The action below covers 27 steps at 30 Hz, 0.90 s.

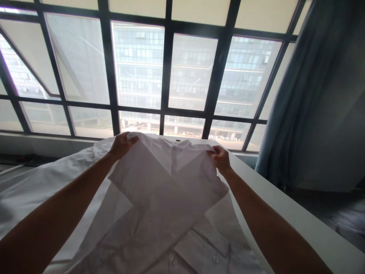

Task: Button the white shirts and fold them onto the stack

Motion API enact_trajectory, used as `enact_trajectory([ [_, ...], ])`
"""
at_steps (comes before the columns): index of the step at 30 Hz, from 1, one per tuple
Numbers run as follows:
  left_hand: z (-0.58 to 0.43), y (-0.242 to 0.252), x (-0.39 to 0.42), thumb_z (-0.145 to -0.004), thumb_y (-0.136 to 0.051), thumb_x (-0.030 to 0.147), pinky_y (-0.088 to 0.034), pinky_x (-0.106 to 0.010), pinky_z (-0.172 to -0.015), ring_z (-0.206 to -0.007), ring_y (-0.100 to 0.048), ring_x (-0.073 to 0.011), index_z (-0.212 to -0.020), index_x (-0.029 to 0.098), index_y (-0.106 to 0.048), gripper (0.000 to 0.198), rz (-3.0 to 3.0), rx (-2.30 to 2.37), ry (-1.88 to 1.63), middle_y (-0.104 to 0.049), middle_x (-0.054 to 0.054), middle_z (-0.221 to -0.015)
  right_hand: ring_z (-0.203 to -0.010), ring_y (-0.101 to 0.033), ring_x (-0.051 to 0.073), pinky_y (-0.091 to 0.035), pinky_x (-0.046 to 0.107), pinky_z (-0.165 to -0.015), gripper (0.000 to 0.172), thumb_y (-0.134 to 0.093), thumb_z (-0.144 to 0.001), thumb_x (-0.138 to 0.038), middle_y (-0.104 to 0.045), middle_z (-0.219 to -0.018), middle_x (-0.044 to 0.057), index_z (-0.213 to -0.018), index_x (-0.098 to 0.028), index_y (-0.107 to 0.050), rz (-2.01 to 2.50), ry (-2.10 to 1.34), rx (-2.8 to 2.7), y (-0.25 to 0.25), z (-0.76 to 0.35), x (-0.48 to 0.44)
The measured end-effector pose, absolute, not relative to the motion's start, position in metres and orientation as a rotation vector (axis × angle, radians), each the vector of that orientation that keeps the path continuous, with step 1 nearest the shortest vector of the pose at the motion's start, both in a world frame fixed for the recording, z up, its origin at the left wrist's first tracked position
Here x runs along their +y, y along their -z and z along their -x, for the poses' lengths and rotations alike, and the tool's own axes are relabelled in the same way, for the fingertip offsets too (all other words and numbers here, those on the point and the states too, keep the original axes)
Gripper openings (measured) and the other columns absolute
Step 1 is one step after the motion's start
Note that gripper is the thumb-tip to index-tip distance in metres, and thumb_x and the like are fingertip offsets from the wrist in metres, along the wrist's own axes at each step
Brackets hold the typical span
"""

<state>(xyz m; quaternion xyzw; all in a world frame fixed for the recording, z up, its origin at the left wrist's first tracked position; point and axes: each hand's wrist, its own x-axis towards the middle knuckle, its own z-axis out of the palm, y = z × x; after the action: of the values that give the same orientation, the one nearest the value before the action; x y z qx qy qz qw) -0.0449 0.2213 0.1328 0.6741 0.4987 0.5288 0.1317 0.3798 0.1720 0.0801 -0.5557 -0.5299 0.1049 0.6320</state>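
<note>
White, thin, wide cloth shirt spreads between your fingers, because left hand and right hand pinch its edges.

Daylight floods through the windows up top, hazing the building outside! The white shirt, backlit at lower centre, reads grey; the curtain, right, sits in shadow, and the lower-right corner is murky and soft.

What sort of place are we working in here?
Indoors, perhaps a workroom or office: a large black-framed window looks onto a multi-storey building, and a white shirt is being handled at a white table.
</note>
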Motion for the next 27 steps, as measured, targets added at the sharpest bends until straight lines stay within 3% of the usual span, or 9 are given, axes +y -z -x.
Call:
enact_trajectory([
  [4,0.039,-0.121,0.255,-0.085,-0.059,0.043,-0.053,-0.036,-0.077,-0.098,-0.069,-0.0312,-0.112,0.009,-0.067,0.044,-1.989,1.758,-1.29,-0.073,-0.019,-0.106,-0.095,-0.066,0.026,-0.053,0.034,-0.081,0.041,-0.062,-0.079,-0.034,-0.071,-0.107,0.015,-0.112,-0.01,-0.065,1.593,-0.184,-1.206,-0.08,-0.374,0.194],
  [7,0.028,-0.09,0.262,-0.084,-0.063,0.038,-0.05,-0.041,-0.092,-0.121,-0.059,-0.0385,-0.133,-0.002,-0.052,0.064,-2.011,2.06,-1.022,-0.06,-0.029,-0.13,-0.124,-0.056,0.03,-0.045,0.035,-0.101,0.063,-0.061,-0.084,-0.033,-0.056,-0.137,0.024,-0.138,-0.003,-0.049,1.96,-0.189,-1.334,-0.067,-0.36,0.196],
  [9,0.02,-0.063,0.253,-0.088,-0.058,0.035,-0.042,-0.044,-0.104,-0.133,-0.049,-0.0374,-0.14,-0.001,-0.046,0.065,-2.195,2.073,-0.95,-0.051,-0.029,-0.142,-0.134,-0.048,0.031,-0.04,0.037,-0.107,0.067,-0.058,-0.088,-0.035,-0.047,-0.147,0.024,-0.145,-0.004,-0.042,2.075,-0.145,-1.53,-0.054,-0.348,0.188],
  [13,0.014,-0.018,0.214,-0.094,-0.046,0.041,-0.027,-0.044,-0.118,-0.142,-0.039,-0.0288,-0.142,0.013,-0.051,0.056,-2.715,1.734,-0.612,-0.046,-0.015,-0.152,-0.139,-0.042,0.03,-0.033,0.043,-0.112,0.059,-0.046,-0.095,-0.045,-0.044,-0.152,0.016,-0.145,-0.014,-0.047,2.05,-0.076,-1.935,-0.026,-0.33,0.161],
  [18,0.024,0.006,0.173,-0.095,-0.04,0.055,-0.013,-0.05,-0.122,-0.149,-0.024,-0.0301,-0.151,0.019,-0.043,0.066,-2.687,1.696,-0.233,-0.028,-0.012,-0.161,-0.149,-0.023,0.033,-0.018,0.057,-0.117,0.068,-0.029,-0.099,-0.056,-0.025,-0.162,0.014,-0.154,-0.017,-0.035,2.19,-0.151,-2.116,0.001,-0.333,0.138],
  [21,0.029,0.011,0.159,-0.096,-0.035,0.06,-0.01,-0.054,-0.121,-0.151,-0.017,-0.0317,-0.153,0.018,-0.038,0.071,-2.59,1.722,-0.139,-0.021,-0.013,-0.162,-0.15,-0.019,0.034,-0.016,0.06,-0.116,0.069,-0.022,-0.1,-0.057,-0.018,-0.164,0.012,-0.156,-0.018,-0.03,2.217,-0.121,-2.151,0.011,-0.34,0.135],
  [27,0.03,0.021,0.139,-0.095,-0.03,0.067,-0.011,-0.057,-0.119,-0.151,-0.015,-0.0342,-0.152,0.023,-0.04,0.073,-2.543,1.751,-0.154,-0.021,-0.013,-0.163,-0.15,-0.021,0.032,-0.017,0.059,-0.117,0.067,-0.024,-0.1,-0.057,-0.019,-0.165,0.009,-0.156,-0.021,-0.03,2.225,-0.056,-2.149,0.014,-0.342,0.127],
])
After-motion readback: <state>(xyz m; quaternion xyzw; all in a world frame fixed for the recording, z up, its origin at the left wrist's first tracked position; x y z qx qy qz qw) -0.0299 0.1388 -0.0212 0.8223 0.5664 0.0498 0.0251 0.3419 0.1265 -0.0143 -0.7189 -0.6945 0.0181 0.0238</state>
